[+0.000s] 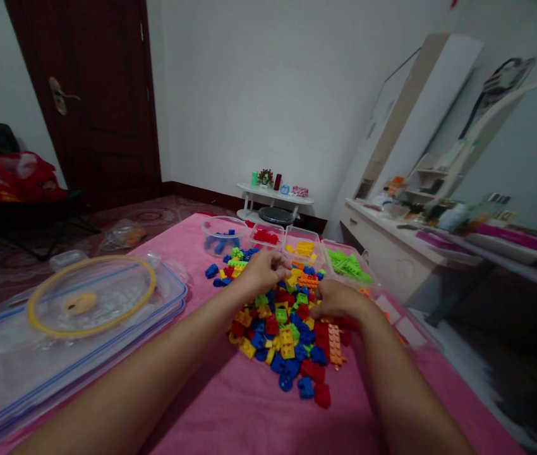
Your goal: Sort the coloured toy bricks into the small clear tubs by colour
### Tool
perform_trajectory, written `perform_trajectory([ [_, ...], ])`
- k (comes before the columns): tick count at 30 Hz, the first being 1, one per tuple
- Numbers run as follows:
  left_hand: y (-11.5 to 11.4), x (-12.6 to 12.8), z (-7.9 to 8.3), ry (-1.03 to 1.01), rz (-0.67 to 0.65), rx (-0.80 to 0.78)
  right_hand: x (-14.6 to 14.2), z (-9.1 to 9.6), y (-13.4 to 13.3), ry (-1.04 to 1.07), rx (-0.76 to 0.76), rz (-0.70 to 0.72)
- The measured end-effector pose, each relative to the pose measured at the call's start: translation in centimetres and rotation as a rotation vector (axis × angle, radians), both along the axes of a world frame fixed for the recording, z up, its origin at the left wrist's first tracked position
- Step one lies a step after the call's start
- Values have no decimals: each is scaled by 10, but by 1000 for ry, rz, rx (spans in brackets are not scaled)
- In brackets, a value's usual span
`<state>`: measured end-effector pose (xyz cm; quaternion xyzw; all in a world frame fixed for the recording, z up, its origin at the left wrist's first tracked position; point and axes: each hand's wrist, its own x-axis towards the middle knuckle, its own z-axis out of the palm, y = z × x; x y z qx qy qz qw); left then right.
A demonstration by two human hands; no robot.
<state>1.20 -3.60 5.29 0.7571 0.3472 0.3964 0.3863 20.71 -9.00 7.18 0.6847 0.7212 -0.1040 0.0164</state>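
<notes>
A heap of toy building bricks (287, 341) in red, blue, yellow, green and orange lies on a pink cloth (230, 404). My left hand (265, 273) is over the far part of the heap, its fingers curled together close to some yellow bricks (292, 278). What it holds, if anything, is too small to make out. At the heap's right side, my right hand (337, 299) reaches down with bent, closed fingers among the bricks. Its fingertips are partly hidden, so any piece in them cannot be named. An orange studded plate (335, 344) lies just below that hand.
Behind the heap stand clear containers: a round one with blue pieces (223, 241), others with red pieces (266, 236), yellow pieces (304, 248) and green pieces (347, 263). Another clear tray (413, 332) is at right. Stacked lids (107, 354) and a yellow-rimmed round lid (151, 284) lie left.
</notes>
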Motion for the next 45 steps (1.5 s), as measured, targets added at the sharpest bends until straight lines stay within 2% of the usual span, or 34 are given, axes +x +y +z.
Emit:
perform_trajectory([
  [3,2,-1,1,-143,15,-182,4,4,2,62,31,36],
  [5,2,-3,2,-193,52,-244,5,13,1,158,114,47],
  [9,7,-6,3,-209,126,-206,-10,30,-6,465,243,157],
  [13,11,-5,0,-251,114,-186,-37,29,-9,619,317,194],
  [18,7,-5,2,-290,71,-286,-55,17,-5,574,456,185],
  [26,1,-13,16,-364,61,-416,-54,9,6,579,610,81],
  [29,8,-21,20,-382,119,-395,-39,13,30,573,622,16],
  [34,16,-35,24,-421,217,-377,3,29,92,471,588,-299],
  [37,19,-40,24,-426,244,-358,23,32,117,452,545,-386],
  [40,26,-42,19,-412,270,-334,26,26,122,315,568,-338],
  [42,33,-42,12,-357,278,-275,19,17,117,228,564,-246],
  [45,41,-39,-1,-101,263,-63,1,1,100,265,450,-73],
])
